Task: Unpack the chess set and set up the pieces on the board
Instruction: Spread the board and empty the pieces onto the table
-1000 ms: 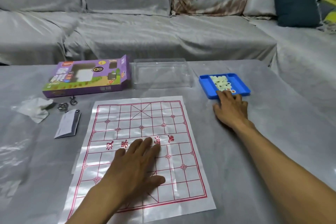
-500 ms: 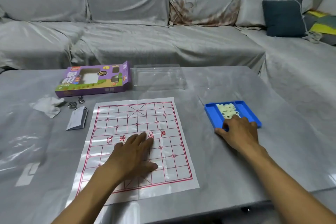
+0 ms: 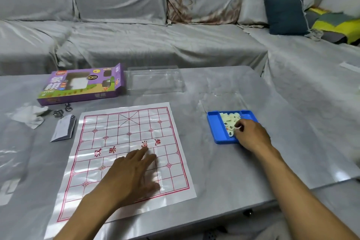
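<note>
Across the middle of the frame a grey counter carries a paper xiangqi board, white with a red grid and red characters along its river line. Lower centre, the left hand lies flat on the near half of that board, fingers straight and spread, its grip released and holding nothing. Right of centre sits a blue tray, well apart from the board, with a heap of pale chess pieces in its middle compartment. Over the tray's near right corner the right hand is curled, thumb and forefinger pinching what looks like one pale piece just above the heap. Upper left of the counter a purple chess set box lies open, and just right of it a clear plastic lid. Left of the board lie a folded leaflet, some metal rings and a crumpled white wrapper. Behind the counter runs a grey covered sofa with a dark blue cushion at upper right
</note>
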A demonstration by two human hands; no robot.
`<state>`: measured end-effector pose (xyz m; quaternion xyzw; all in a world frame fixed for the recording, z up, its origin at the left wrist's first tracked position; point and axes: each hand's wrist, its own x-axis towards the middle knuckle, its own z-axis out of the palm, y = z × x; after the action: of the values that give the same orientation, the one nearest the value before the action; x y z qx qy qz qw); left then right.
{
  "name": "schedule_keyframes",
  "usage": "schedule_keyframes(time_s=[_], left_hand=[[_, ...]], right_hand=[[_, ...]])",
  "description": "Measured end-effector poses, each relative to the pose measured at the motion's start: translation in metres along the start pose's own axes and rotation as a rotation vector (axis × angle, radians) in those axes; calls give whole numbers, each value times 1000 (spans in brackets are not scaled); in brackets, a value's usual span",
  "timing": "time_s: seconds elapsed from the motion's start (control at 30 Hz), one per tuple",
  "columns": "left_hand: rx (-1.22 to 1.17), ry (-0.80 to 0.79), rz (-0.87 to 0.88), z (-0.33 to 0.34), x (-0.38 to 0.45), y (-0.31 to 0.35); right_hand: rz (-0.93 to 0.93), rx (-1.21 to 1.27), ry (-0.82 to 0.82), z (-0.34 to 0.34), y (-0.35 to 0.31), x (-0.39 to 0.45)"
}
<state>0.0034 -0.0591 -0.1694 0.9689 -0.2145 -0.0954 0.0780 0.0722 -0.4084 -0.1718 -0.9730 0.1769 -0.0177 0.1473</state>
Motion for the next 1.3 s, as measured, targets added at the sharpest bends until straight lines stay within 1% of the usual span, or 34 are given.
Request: schedule_keyframes(time_s=[0.03, 0.1, 0.3, 0.53, 0.73, 0.8, 0.87, 0.93, 0.97, 1.0, 1.03, 1.07, 1.13, 1.2, 1.3], left_hand=[[-2, -3, 15, 2, 4, 1], [1, -54, 16, 4, 7, 2], [27, -95, 21, 4, 14, 6], [49, -75, 30, 4, 14, 8], [27, -49, 35, 6, 14, 8], [40, -49, 34, 5, 14, 8], [46, -46, 33, 6, 14, 7], [49, -44, 32, 6, 15, 7], [48, -47, 30, 7, 16, 7], [50, -51, 28, 7, 17, 7], [52, -51, 29, 7, 17, 8], [54, -49, 30, 6, 17, 8], [51, -43, 31, 6, 17, 7], [46, -42, 29, 7, 17, 7], [52, -47, 27, 6, 17, 8]], right_hand=[[11, -17, -59, 1, 2, 4], [15, -16, -97, 3, 2, 11], [33, -13, -67, 3, -5, 22], [5, 19, -24, 2, -4, 18], [6, 14, -40, 3, -4, 17], [28, 9, -17, 1, -4, 17], [39, 2, 45, -5, -7, 17], [-4, 47, 124, -12, -18, 13], [-50, 102, 130, -14, -26, 9], [-112, 166, 97, -14, -37, 2], [-185, 212, 26, -11, -47, -6], [-256, 220, -67, -6, -56, -14], [-359, 153, -225, 5, -68, -25], [-407, 80, -295, 13, -73, -27], [-450, 5, -330, 17, -76, -27]])
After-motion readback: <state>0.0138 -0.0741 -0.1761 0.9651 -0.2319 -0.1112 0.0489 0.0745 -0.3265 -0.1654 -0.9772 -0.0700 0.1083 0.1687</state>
